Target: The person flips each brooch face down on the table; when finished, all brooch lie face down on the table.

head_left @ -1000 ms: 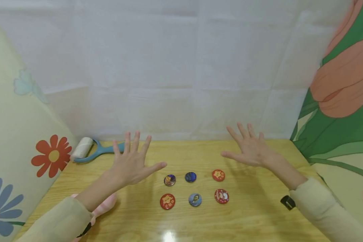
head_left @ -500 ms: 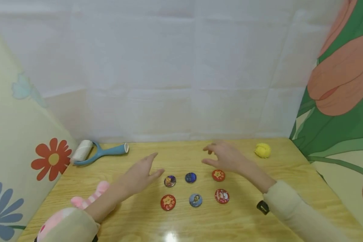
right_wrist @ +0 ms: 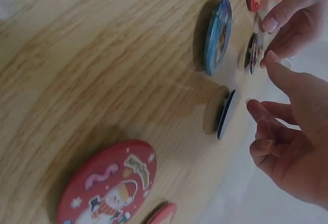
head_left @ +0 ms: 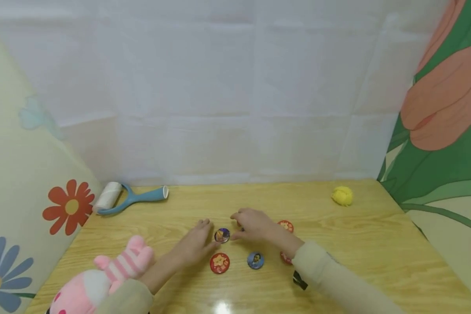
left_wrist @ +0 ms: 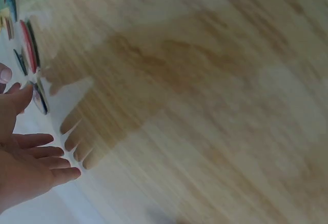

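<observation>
Several round button badges lie in two rows on the wooden table. A dark badge with an orange picture (head_left: 222,235) sits between my two hands. My left hand (head_left: 194,245) is at its left, fingers extended; my right hand (head_left: 255,224) is at its right, fingers loosely bent. Whether either thumb touches it, I cannot tell. The right hand mostly hides a dark blue badge (right_wrist: 226,114) from the head view. Nearer me lie a red star badge (head_left: 220,263) and a portrait badge (head_left: 255,260). Another star badge (head_left: 285,226) and a red snowman badge (right_wrist: 118,188) are partly behind the right arm.
A pink-and-white plush toy (head_left: 90,285) lies at the front left, beside the left forearm. At the back left is a blue-handled lint roller (head_left: 129,198). A small yellow object (head_left: 342,196) rests at the back right. White cloth (head_left: 235,100) hangs behind the table (head_left: 357,244).
Both hands have come down and inward from a raised spread to either side of the dark badge with the orange picture. The yellow object and plush toy are now uncovered. The badges look unmoved.
</observation>
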Demonstrator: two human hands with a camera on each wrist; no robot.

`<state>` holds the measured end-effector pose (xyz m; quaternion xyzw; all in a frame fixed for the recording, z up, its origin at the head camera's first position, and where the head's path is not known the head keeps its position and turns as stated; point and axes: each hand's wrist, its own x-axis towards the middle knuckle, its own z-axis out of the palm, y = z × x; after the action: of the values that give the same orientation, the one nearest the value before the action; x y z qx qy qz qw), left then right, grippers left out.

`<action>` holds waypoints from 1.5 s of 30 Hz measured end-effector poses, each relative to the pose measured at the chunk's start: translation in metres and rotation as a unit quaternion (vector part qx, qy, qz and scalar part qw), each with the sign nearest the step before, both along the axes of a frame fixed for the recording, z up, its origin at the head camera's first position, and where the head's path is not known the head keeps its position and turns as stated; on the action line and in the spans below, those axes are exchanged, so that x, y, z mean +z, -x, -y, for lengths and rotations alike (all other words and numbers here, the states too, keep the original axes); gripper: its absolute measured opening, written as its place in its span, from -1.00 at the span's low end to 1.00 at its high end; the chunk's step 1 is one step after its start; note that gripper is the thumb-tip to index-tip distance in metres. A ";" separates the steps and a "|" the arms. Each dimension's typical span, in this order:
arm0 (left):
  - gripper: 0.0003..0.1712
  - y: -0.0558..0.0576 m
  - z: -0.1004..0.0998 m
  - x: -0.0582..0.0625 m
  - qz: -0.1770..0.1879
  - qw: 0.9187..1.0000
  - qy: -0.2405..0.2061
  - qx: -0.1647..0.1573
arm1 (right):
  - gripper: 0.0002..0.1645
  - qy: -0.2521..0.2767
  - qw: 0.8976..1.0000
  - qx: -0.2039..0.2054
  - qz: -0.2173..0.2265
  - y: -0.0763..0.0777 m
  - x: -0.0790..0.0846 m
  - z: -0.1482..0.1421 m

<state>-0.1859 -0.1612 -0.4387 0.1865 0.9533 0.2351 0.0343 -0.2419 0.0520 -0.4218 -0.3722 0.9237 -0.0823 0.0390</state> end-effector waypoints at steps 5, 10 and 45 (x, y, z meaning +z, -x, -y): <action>-0.27 -0.001 0.002 -0.003 -0.019 1.000 0.011 -0.006 | -0.35 -0.004 1.000 0.014 -0.001 -0.003 -0.005 0.005; -0.32 0.000 0.001 -0.009 -0.045 0.999 0.009 -0.021 | -0.47 -0.002 1.000 0.017 0.007 -0.007 -0.010 0.006; -0.45 -0.001 -0.009 -0.029 -0.108 0.994 -0.005 -0.004 | -0.52 0.011 0.998 0.032 -0.045 -0.010 -0.025 0.020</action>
<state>-0.1848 -0.1525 -0.4673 0.2150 0.9495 0.2181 -0.0691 -0.2320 0.0317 -0.4466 -0.4054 0.9110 -0.0749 -0.0041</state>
